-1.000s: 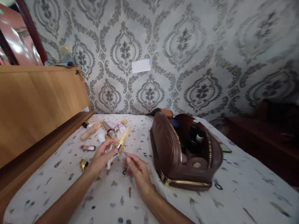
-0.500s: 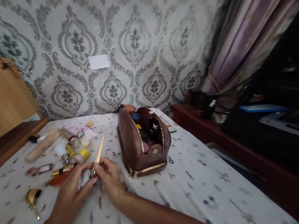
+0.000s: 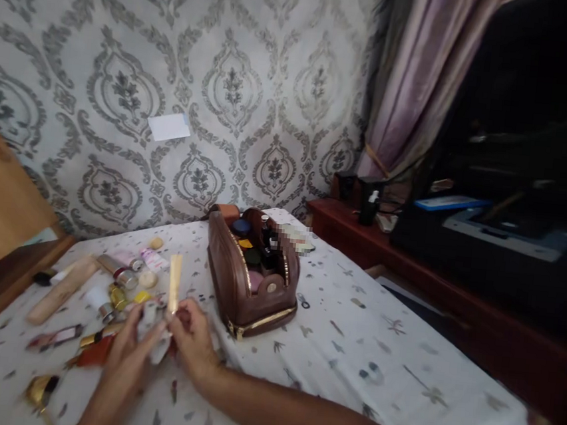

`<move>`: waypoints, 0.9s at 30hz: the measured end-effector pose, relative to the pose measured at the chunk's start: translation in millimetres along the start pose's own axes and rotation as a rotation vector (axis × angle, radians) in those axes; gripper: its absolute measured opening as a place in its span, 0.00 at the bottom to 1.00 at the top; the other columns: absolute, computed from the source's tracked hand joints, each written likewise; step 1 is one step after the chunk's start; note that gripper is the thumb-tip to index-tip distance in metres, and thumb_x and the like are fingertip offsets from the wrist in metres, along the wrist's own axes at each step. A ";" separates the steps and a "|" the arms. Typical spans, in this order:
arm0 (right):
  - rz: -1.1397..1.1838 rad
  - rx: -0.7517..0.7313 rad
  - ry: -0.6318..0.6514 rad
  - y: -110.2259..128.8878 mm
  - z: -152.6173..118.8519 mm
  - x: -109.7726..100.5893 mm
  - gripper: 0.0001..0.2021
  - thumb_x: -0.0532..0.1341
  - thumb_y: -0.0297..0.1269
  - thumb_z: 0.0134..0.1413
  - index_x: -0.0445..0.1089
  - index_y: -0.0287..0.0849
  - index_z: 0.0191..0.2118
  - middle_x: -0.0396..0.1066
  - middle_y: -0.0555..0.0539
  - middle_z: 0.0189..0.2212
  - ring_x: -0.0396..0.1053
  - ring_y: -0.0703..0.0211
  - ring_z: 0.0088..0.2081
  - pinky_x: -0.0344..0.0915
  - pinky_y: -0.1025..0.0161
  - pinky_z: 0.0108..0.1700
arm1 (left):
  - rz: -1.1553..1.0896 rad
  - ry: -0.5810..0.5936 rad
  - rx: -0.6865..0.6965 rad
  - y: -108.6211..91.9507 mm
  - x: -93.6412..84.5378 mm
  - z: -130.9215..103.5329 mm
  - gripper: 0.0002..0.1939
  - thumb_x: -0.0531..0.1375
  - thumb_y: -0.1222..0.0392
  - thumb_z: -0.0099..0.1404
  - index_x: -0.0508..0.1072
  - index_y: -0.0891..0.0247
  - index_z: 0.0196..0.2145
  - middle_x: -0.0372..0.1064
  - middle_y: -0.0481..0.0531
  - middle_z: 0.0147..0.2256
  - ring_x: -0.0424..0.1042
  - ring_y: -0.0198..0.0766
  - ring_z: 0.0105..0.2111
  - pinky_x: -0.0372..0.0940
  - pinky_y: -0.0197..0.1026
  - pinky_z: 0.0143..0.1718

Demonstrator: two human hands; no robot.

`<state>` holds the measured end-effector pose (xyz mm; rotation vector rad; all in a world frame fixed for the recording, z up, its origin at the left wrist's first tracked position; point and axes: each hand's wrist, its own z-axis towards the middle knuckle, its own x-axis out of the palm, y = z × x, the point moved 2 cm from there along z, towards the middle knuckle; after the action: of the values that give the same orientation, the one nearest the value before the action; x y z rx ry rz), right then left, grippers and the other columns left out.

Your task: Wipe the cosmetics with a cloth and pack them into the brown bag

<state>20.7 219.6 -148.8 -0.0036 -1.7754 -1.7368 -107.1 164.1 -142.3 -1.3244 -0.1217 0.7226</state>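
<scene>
Pale yellow tube (image 3: 174, 282), brown bag (image 3: 229, 284) with gold zips (image 3: 267, 318), grey-patterned white wallpaper (image 3: 279, 52)

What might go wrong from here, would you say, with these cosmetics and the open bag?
The left hand is close to the orange item and might knock it. The yellow tube, held near its lower end, could slip. The brown bag gapes open, so its contents might spill if bumped.

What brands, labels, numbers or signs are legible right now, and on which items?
No text can be read.
Pale yellow flat-ended tube: blurred.
Pink-and-white tube: marks too small.
Dark bottle with silver cap inside brown leather bag: too small, dark.
White rectangular paper on patterned wall: nothing legible.
</scene>
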 end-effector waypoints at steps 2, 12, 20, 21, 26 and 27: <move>-0.043 -0.034 -0.066 4.7 1.1 -4.1 0.20 0.64 0.56 0.46 0.61 0.44 0.32 0.63 0.56 0.24 0.60 0.69 0.19 0.56 0.72 0.16 | -0.051 0.020 -0.044 -6.6 13.3 1.6 0.26 0.63 0.48 0.57 0.70 0.52 0.54 0.73 0.52 0.51 0.70 0.50 0.54 0.69 0.46 0.49; -0.012 -0.034 -0.034 2.2 6.7 -6.9 0.16 0.64 0.45 0.45 0.64 0.44 0.38 0.71 0.52 0.28 0.66 0.64 0.22 0.66 0.65 0.27 | -0.362 0.047 -0.126 -15.0 25.9 13.7 0.29 0.66 0.50 0.56 0.69 0.61 0.54 0.73 0.55 0.47 0.72 0.41 0.45 0.65 0.39 0.48; -0.183 -0.047 0.021 8.3 6.3 -18.3 0.16 0.66 0.46 0.43 0.62 0.44 0.32 0.68 0.53 0.24 0.66 0.62 0.24 0.59 0.68 0.22 | -0.540 0.100 -0.129 -15.9 27.2 10.5 0.26 0.68 0.50 0.56 0.71 0.61 0.50 0.74 0.53 0.44 0.73 0.39 0.41 0.67 0.37 0.43; -0.209 -0.060 0.013 8.1 5.4 -20.0 0.15 0.66 0.46 0.44 0.61 0.44 0.31 0.67 0.53 0.24 0.65 0.63 0.23 0.58 0.68 0.22 | -0.552 0.121 -0.143 -16.1 28.9 9.3 0.25 0.69 0.51 0.55 0.72 0.61 0.49 0.75 0.53 0.43 0.73 0.39 0.41 0.67 0.37 0.42; -0.364 -0.167 0.065 7.4 -1.7 -23.8 0.10 0.63 0.42 0.51 0.63 0.44 0.31 0.66 0.53 0.26 0.64 0.62 0.28 0.62 0.66 0.31 | -0.514 0.163 -0.182 -16.3 30.5 2.8 0.23 0.70 0.52 0.54 0.74 0.64 0.45 0.76 0.52 0.39 0.73 0.37 0.37 0.67 0.36 0.40; -0.392 -0.174 0.083 7.9 -3.2 -23.9 0.09 0.63 0.41 0.52 0.63 0.44 0.31 0.67 0.53 0.27 0.64 0.62 0.29 0.61 0.66 0.32 | -0.498 0.166 -0.178 -16.5 29.8 2.0 0.23 0.70 0.52 0.54 0.75 0.64 0.45 0.76 0.52 0.38 0.73 0.37 0.36 0.67 0.36 0.39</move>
<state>44.5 227.9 -152.5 0.3596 -1.6370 -2.1281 -78.1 180.8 -136.1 -1.4413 -0.3734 0.1815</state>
